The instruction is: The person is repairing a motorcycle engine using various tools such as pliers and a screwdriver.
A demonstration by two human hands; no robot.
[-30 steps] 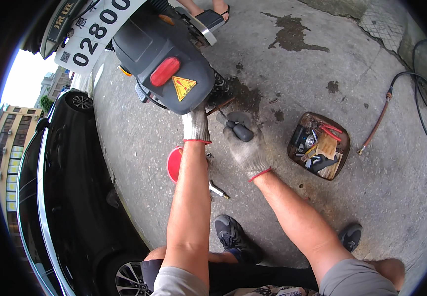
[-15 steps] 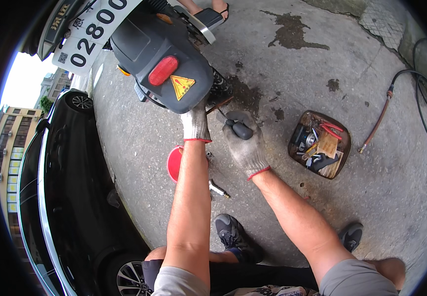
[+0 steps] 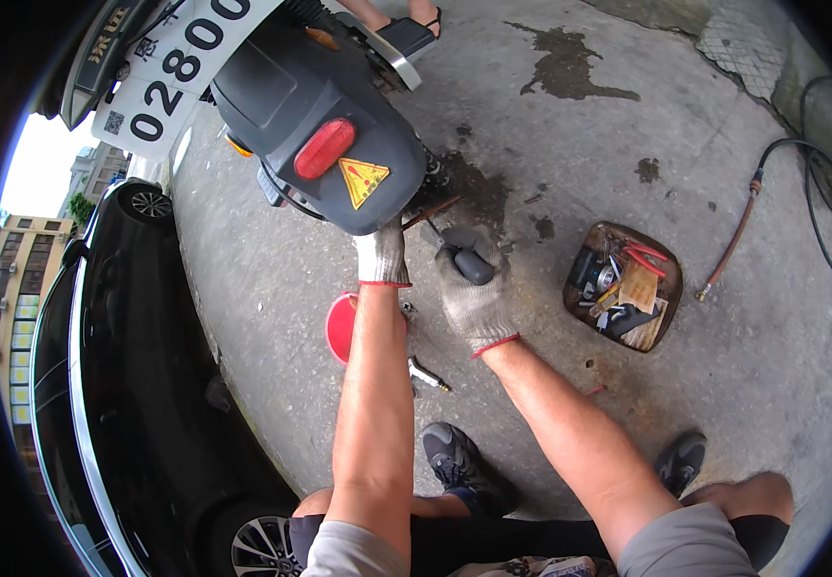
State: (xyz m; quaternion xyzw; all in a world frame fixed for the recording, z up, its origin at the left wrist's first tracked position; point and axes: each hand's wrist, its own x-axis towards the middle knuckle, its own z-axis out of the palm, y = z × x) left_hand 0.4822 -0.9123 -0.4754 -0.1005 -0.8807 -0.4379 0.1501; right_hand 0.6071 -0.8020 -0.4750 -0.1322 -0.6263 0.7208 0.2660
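My right hand [image 3: 476, 298], in a pale knitted work glove with dark palm coating, is closed around a screwdriver [image 3: 474, 267]. Its dark rounded handle sticks out of the fist, and a thin shaft points up and left toward the rear wheel [image 3: 438, 176]. My left hand [image 3: 381, 258], gloved the same way, reaches under the grey rear fender [image 3: 310, 106] of a two-wheeler; its fingers are hidden there. Between the hands and the tyre a thin rusty-brown bar [image 3: 431, 211] sticks out; what holds it cannot be seen. A red reflector [image 3: 325, 149] and yellow warning sticker [image 3: 364, 182] mark the fender.
To the right stands a tool tray [image 3: 670, 313] holding red-handled pliers and other tools. A red bowl [image 3: 341, 327] and an air blow gun [image 3: 427, 375] lie near my left forearm. A hose [image 3: 735, 231] runs along the right; a black car [image 3: 137, 365] stands left. Another person's foot [image 3: 427, 21] shows beyond.
The fender and both hands sit slightly lower in the picture, with a small shift of the whole view. My right hand keeps its grip on the screwdriver.
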